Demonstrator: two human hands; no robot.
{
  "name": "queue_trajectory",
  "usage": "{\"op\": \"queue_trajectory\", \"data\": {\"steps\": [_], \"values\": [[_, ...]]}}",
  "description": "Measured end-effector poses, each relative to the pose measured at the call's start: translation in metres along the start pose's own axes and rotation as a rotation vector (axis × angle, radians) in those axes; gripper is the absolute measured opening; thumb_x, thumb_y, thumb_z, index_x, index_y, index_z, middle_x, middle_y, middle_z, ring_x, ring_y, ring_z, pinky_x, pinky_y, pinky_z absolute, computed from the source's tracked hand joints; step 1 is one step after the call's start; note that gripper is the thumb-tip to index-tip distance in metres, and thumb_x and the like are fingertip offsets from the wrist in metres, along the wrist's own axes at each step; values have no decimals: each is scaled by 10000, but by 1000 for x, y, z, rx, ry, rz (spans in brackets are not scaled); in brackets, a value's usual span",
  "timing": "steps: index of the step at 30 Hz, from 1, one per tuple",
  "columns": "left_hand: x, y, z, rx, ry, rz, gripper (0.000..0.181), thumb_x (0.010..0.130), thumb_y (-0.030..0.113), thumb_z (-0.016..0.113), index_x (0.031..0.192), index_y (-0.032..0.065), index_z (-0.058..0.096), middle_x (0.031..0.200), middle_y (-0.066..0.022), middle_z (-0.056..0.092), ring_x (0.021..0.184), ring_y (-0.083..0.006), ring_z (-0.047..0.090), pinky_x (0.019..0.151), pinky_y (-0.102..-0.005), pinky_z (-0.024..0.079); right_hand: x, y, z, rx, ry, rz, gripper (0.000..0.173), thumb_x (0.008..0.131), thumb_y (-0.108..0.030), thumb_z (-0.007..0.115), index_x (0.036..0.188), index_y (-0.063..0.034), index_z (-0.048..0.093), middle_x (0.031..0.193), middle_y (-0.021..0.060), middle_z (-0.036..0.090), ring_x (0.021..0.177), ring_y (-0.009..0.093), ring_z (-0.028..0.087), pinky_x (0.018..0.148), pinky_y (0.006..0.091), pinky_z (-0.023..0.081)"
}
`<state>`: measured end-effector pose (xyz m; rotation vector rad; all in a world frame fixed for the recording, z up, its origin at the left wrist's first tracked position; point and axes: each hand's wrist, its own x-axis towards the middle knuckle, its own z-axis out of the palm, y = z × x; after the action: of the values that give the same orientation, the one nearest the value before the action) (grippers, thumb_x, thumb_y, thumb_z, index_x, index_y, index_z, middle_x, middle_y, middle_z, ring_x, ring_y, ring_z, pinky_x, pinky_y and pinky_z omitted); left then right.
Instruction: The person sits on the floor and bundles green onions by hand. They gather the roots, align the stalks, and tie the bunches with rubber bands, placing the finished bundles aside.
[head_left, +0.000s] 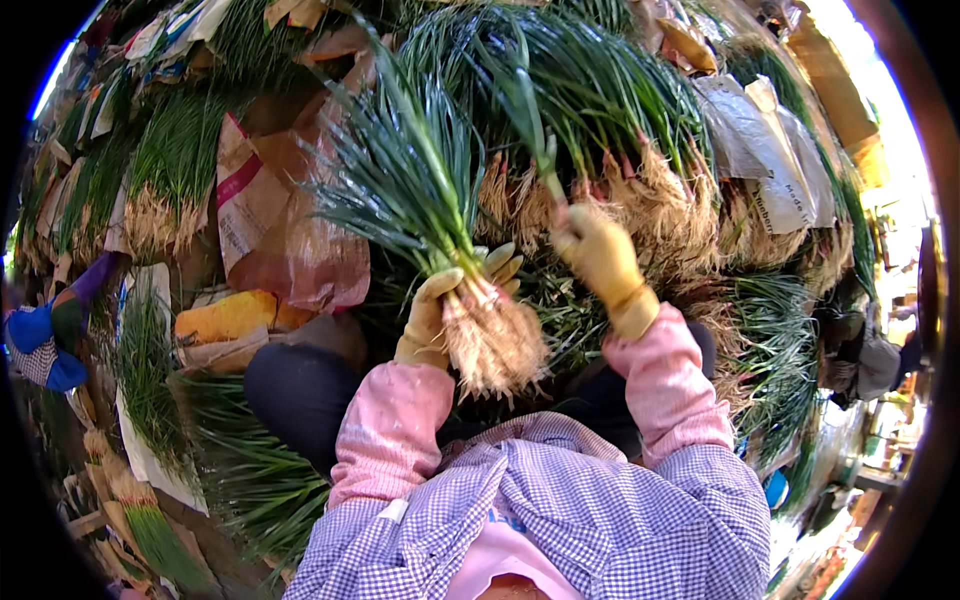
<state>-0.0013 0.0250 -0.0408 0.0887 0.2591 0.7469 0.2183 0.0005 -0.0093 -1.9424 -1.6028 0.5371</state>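
My left hand (430, 319), in a yellowish glove, grips a bunch of green onions (495, 341) near the base. The bunch's pale roots hang toward me and its long green leaves spread away to the upper left. To its right, my right hand (602, 259), gloved alike, pinches a single green onion (551, 176) by its root end, leaves pointing away from me. Just beyond both hands lies a wide pile of green onions (592, 97), roots facing me. Loose green trimmings (566, 319) cover the ground beneath my hands.
Paper sacks (289, 217) lie at the left, near a yellow-orange bundle (229, 316). More green onions (776, 352) are heaped at my right, below a printed sack (772, 150). Another bundle of green onions (169, 172) rests far left. A person's blue-clad part (45, 345) shows at the left edge.
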Motion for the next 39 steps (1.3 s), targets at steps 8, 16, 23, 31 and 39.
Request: {"op": "queue_trajectory", "data": {"steps": [8, 16, 23, 31, 39], "values": [[8, -14, -29, 79, -96, -36, 424, 742, 190, 602, 1116, 1, 538, 1159, -187, 558, 1108, -337, 510, 941, -463, 416, -15, 54, 33, -122, -374, 261, 157, 801, -161, 598, 913, -50, 605, 757, 98, 638, 644, 195, 620, 607, 334, 494], [-2, -7, -65, 335, 45, -22, 390, 746, 212, 584, 1043, -36, 543, 1031, -175, 597, 921, -272, 594, 826, -396, 493, -2, -30, 84, 917, -215, 405, 183, 915, -163, 512, 937, -6, 602, 698, 10, 578, 501, 76, 488, 421, 228, 384], [-20, -24, -22, -111, -114, 49, 404, 739, 276, 600, 1070, 51, 547, 1006, -119, 565, 975, -282, 546, 929, -456, 415, 0, -9, 104, 1494, -365, 562, 231, 921, -235, 490, 956, -38, 606, 676, -31, 554, 524, 74, 436, 500, 178, 367], [-23, -25, -27, -83, -110, 52, 400, 751, 275, 588, 1080, 56, 526, 1048, -133, 566, 969, -294, 551, 925, -456, 415, 3, -38, 89, 1476, -312, 516, 85, 900, -144, 507, 936, -71, 531, 638, -9, 493, 428, 64, 401, 354, 187, 315], [-21, -24, -22, -72, -120, 48, 389, 740, 247, 600, 1065, 46, 526, 1018, -132, 577, 961, -288, 557, 947, -458, 404, 5, -29, 100, 1307, -302, 578, 85, 861, -145, 557, 856, -60, 546, 675, 27, 545, 482, 101, 469, 405, 229, 358]]}}
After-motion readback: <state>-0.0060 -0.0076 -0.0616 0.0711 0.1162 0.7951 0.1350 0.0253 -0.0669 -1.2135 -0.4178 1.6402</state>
